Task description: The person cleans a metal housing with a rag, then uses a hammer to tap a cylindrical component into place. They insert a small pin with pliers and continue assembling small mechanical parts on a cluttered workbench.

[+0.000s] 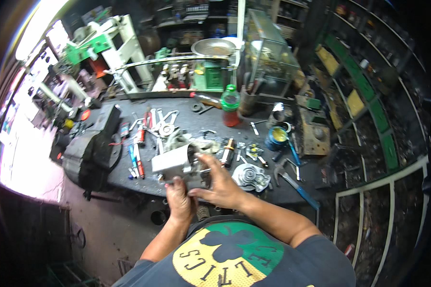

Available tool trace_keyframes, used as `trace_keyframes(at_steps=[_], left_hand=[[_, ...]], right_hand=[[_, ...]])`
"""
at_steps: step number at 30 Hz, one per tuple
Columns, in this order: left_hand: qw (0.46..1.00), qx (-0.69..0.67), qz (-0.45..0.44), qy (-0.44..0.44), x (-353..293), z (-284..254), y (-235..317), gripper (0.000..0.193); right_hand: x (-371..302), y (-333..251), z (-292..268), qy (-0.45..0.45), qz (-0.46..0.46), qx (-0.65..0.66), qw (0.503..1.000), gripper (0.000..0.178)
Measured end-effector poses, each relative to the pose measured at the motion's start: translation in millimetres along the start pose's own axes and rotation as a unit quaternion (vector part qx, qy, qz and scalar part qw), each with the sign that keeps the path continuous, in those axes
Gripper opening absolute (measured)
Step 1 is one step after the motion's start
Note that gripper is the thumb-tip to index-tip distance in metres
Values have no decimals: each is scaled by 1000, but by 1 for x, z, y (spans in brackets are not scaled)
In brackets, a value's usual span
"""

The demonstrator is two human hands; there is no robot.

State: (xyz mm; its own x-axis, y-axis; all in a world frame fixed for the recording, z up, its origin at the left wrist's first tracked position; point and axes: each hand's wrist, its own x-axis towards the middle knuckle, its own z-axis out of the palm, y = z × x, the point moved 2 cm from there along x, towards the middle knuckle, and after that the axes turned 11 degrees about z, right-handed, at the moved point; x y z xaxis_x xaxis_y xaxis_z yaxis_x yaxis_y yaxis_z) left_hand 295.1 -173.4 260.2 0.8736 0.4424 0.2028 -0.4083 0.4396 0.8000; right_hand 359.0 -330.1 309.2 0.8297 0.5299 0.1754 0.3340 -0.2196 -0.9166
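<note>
Above the front edge of the bench I hold a silver metal motor housing [171, 161], a smooth cylinder with darker, more intricate parts at its right end. My left hand [179, 201] grips it from below, thumb pointing up against its side. With fingers curled over the right end, my right hand [221, 184] steadies it; what lies under those fingers is partly hidden. Just right of my right hand sits a round cast aluminium cover [250, 177] with concentric rings. A dark cylindrical part with a brassy tip [228, 152] stands behind it, and a grey rag [178, 139] lies behind the housing.
A black bench vise [92, 149] is fixed at the left. Screwdrivers [140, 162] and wrenches [165, 125] lie beyond the housing. A green-capped bottle of red liquid [231, 112], a blue tin of yellow grease [276, 137] and a blue-handled hammer [300, 191] occupy the bench's right half.
</note>
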Motion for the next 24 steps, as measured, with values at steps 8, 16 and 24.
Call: trace_keyframes(at_steps=[8,16,24], left_hand=[[993,-94,-25,-66,12,38,-6,84],[999,-16,-37,-36,-2,28,-8,80],[999,37,14,-13,0,6,-15,91]], right_hand=[[1,-47,-50,156,-95,-98,978,41],[-50,-32,-123,132,-93,99,982,4],[-152,54,-201,131,220,-299,919,94]])
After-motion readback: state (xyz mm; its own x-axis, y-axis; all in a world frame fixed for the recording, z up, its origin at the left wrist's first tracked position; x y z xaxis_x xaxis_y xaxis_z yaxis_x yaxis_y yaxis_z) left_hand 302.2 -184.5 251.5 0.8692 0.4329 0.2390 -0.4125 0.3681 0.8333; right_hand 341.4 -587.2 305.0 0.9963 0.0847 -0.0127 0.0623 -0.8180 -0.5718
